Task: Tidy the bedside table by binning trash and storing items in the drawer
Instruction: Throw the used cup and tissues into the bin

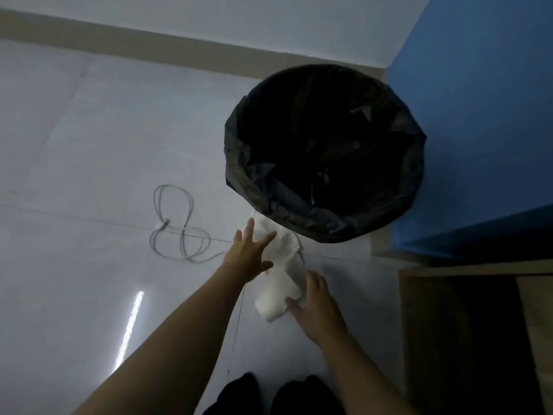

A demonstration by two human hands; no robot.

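Note:
A round bin (326, 217) lined with a black bag stands on the pale floor beside a blue wall. Just below its near rim is a crumpled white tissue (281, 277), stretched out between my two hands. My left hand (248, 256) is spread wide, its fingers apart, touching the tissue's left side. My right hand (314, 301) is also spread, with its fingertips against the tissue's lower end. Neither hand is closed around it. The upper end of the tissue lies against the bin's rim.
A looped grey cable (179, 232) lies on the floor to the left. The wooden bedside table (466, 324) fills the lower right corner. My dark shoes (269, 396) show at the bottom edge. A beige skirting runs along the far wall.

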